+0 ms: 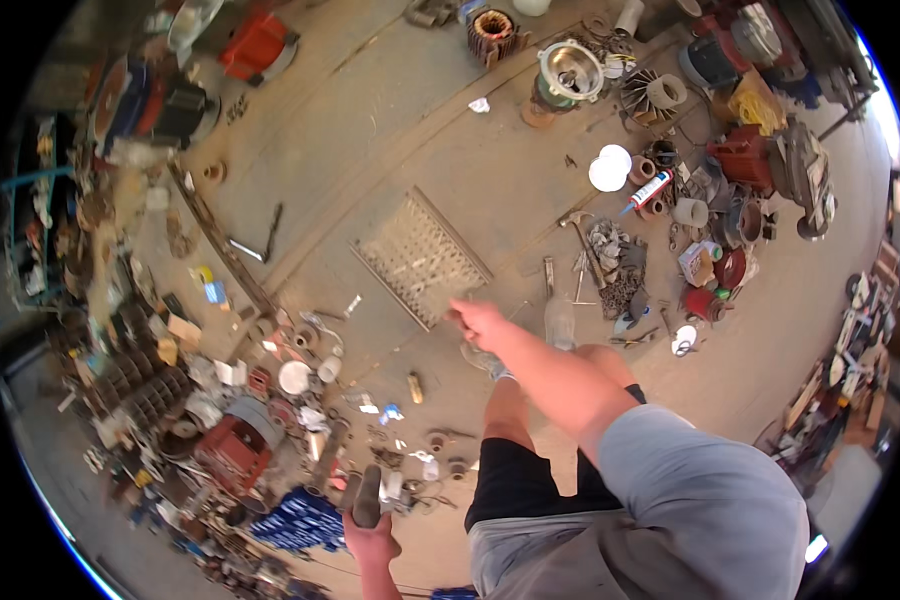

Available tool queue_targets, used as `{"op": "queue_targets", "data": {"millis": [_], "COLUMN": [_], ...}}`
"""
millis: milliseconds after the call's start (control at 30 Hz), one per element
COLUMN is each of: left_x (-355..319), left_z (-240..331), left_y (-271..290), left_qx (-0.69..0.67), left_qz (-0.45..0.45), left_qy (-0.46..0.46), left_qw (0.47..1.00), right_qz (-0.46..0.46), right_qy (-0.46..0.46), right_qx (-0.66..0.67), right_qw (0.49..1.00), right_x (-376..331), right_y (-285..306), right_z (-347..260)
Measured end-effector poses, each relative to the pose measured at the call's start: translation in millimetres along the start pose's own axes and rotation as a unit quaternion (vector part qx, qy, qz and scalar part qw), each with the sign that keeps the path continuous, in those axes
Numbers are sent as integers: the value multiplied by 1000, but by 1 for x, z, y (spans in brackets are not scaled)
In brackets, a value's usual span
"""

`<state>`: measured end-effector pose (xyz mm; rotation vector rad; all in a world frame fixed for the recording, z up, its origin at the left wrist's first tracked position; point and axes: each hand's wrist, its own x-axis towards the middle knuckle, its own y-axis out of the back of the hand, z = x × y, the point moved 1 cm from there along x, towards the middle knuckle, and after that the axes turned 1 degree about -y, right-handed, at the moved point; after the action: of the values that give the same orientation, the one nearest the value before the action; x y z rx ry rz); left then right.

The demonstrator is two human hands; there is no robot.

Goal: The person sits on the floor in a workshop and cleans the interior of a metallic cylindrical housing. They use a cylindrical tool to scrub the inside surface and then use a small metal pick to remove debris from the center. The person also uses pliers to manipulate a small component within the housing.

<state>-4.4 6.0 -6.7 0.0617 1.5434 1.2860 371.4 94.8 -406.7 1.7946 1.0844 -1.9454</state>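
I stand on a dusty concrete floor, and my legs in black shorts (515, 480) show below me. My left hand (372, 545), low in the view, is shut on a dark grey metal piece (366, 496) that sticks up from the fist. My right hand (480, 322) reaches forward at arm's length with its fingers curled, and nothing shows in it. It hovers over the near corner of a perforated metal sheet (420, 258) lying flat on the floor. A clear plastic bottle (560, 320) stands just right of that hand.
Scrap metal, cans and a red motor (238, 445) crowd the left side. Right of the sheet lie a hammer (576, 228), a sealant tube (648, 190), a white lid (610, 168) and small parts. A metal motor housing (570, 70) and red machines sit at the far edge.
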Motion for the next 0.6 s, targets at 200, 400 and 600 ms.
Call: {"op": "queue_targets", "data": {"millis": [200, 400, 600], "left_x": [-23, -69, -45], "left_z": [332, 590, 751], "left_y": [-1, -39, -175], "left_qx": [66, 283, 457], "left_qz": [-16, -164, -248], "left_qy": [-208, -319, -412], "left_qw": [976, 889, 749], "right_qz": [230, 259, 350], "right_qy": [290, 291, 323], "right_qx": [12, 300, 324], "right_qw": [929, 870, 818], "right_x": [-175, -178, -205], "right_y": [87, 175, 173], "right_z": [-207, -308, -396]}}
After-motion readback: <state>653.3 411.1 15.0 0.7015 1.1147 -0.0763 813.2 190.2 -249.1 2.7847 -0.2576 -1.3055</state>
